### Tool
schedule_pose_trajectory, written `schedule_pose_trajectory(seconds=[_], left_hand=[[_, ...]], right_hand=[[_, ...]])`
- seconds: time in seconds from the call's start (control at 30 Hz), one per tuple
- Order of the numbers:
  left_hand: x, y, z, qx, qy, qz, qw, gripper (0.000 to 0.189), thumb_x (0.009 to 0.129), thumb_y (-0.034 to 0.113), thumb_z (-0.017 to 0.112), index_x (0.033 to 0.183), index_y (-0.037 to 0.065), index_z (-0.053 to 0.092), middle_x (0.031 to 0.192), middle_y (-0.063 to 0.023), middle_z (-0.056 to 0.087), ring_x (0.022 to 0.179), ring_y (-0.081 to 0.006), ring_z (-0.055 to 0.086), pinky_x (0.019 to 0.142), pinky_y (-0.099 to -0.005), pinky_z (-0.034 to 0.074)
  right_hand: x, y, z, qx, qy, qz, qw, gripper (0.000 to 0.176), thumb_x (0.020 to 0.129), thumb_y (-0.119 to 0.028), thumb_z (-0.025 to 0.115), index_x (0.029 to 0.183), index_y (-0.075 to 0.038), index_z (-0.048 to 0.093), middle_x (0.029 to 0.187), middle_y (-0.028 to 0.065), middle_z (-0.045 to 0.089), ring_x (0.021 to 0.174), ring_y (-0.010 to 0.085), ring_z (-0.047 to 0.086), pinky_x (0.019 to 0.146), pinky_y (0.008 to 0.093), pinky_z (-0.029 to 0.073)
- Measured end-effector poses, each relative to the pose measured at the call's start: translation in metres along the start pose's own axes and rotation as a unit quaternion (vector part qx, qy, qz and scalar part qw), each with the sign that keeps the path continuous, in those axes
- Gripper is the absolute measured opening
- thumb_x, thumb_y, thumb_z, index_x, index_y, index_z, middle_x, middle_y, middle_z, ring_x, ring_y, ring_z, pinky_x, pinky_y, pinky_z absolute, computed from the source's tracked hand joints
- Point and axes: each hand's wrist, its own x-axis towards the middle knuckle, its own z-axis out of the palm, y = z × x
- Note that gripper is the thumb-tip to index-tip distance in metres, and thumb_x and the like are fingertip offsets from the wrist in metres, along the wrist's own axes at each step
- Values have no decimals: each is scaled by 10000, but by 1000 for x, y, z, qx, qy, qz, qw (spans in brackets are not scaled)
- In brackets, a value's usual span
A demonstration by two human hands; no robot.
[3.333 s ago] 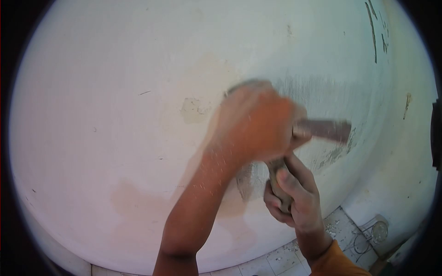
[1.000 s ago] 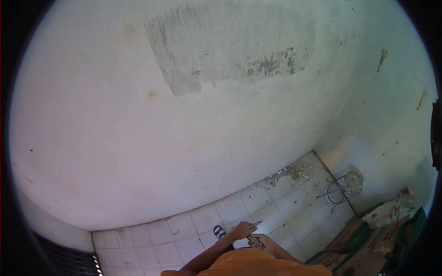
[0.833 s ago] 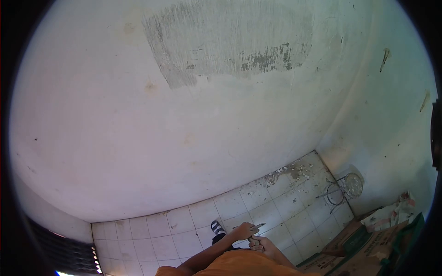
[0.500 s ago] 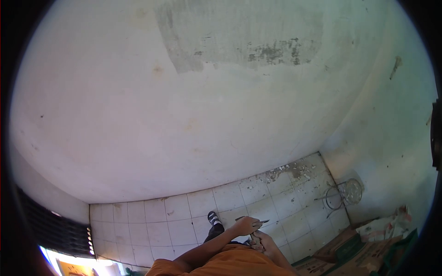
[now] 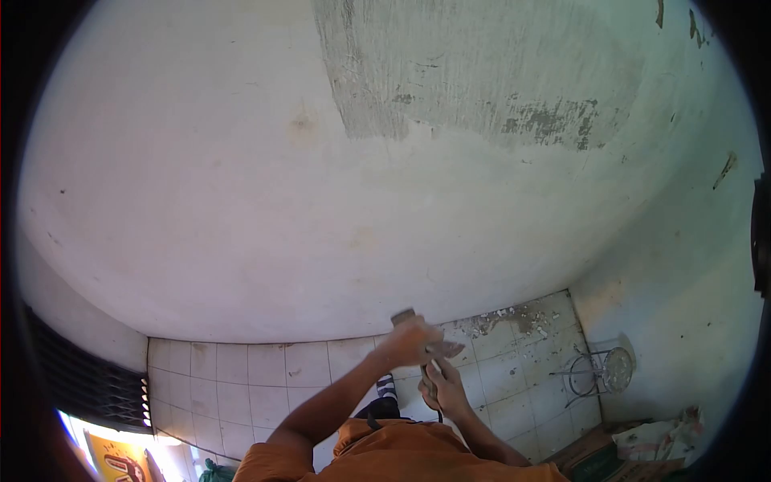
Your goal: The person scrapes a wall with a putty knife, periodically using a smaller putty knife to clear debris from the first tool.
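Note:
My left hand (image 5: 408, 344), somewhat blurred, is closed around a scraper. The scraper's flat greyish blade (image 5: 446, 350) juts out on the right of the fist, and its dark blunt end (image 5: 402, 316) shows above it. Just below and to the right, my right hand (image 5: 450, 392) has its fingers wrapped round a narrow olive-brown handle-like piece (image 5: 430, 387); I cannot tell what kind of thing it is. The top of that piece comes close under the scraper blade. Both hands are in front of my orange shirt (image 5: 434, 454), over the tiled floor.
Ahead stands a white wall (image 5: 385, 209) with a bare grey scraped patch (image 5: 474, 72). Pale flakes (image 5: 514, 317) lie on the tiles (image 5: 265, 365) along its foot. A round-seated metal stool (image 5: 617, 369) is by the right wall, near cardboard boxes (image 5: 590, 450) and a plastic bag (image 5: 658, 438).
Both hands have risen away from my waist toward the wall. The scraper has turned, its dark end now pointing up. The view has shifted, bringing more of the scraped patch in.

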Motion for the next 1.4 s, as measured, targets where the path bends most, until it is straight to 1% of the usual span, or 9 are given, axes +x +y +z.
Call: schedule_pose_trajectory(seconds=[0.17, 0.27, 0.37, 0.53, 0.67, 0.77, 1.1, 1.17, 1.4], left_hand=[[83, -6, -112, 128, 101, 174, 971, 244, 524, 187, 719, 697, 131, 557, 675, -12, 536, 717, -208, 543, 753, -338, 446], [124, -7, -158, 157, 114, 244, 950, 249, 517, 186, 726, 696, 148, 557, 662, 6, 525, 667, -173, 530, 747, -309, 429], [156, -13, -188, 192, 145, 291, 926, 240, 525, 191, 723, 692, 161, 553, 645, 17, 510, 630, -157, 518, 746, -288, 417], [188, -30, -205, 194, 132, 292, 927, 219, 562, 199, 725, 651, 158, 530, 594, 28, 474, 604, -144, 506, 727, -282, 418], [198, -33, -204, 203, 180, 309, 912, 233, 635, 220, 718, 607, 150, 497, 547, 33, 433, 549, -131, 477, 644, -270, 414], [205, -23, -214, 214, 207, 297, 907, 171, 574, 203, 653, 590, 139, 496, 544, 17, 498, 545, -147, 504, 687, -263, 423], [211, -15, -212, 182, 279, 257, 907, 224, 628, 194, 662, 567, 130, 457, 503, 17, 429, 520, -142, 482, 609, -264, 407], [210, -17, -205, 166, 286, 251, 910, 230, 624, 191, 673, 570, 129, 459, 504, 18, 435, 518, -144, 483, 607, -268, 405], [212, -15, -209, 133, 288, 276, 907, 255, 612, 220, 699, 571, 128, 465, 501, 22, 399, 500, -152, 452, 562, -278, 366]], right_hand=[[70, -74, 30, 4, -27, -167, 986, 304, 981, -354, 514, 1070, -66, 475, 625, 5, 432, 414, 61, 353, 326, 207, 260], [99, -110, 37, -22, -1, -196, 980, 279, 994, -343, 497, 862, -105, 434, 603, -39, 358, 449, 44, 375, 332, 201, 260], [128, -141, 45, -41, -9, -256, 966, 318, 999, -371, 477, 827, -106, 444, 595, -43, 351, 454, 36, 342, 352, 196, 248], [165, -158, 46, 27, -31, -298, 954, 246, 1000, -256, 484, 894, -35, 461, 624, -5, 377, 505, 82, 442, 312, 184, 295], [172, -165, 42, -14, -31, -302, 953, 246, 1001, -253, 482, 872, -45, 455, 601, -15, 360, 495, 78, 431, 312, 185, 285], [169, -184, 41, -53, -56, -341, 937, 262, 1001, -254, 482, 839, -50, 452, 592, -22, 351, 487, 72, 414, 320, 187, 271], [167, -197, 24, -129, -62, -303, 942, 311, 1006, -239, 467, 756, -58, 430, 587, -24, 363, 472, 64, 389, 352, 186, 274], [166, -185, 18, -118, -45, -258, 958, 311, 1006, -236, 465, 755, -55, 429, 578, -25, 358, 461, 64, 382, 350, 188, 272], [159, -193, 31, -67, -57, -316, 945, 321, 1005, -242, 470, 750, -51, 428, 562, -23, 356, 434, 63, 362, 346, 196, 276]])
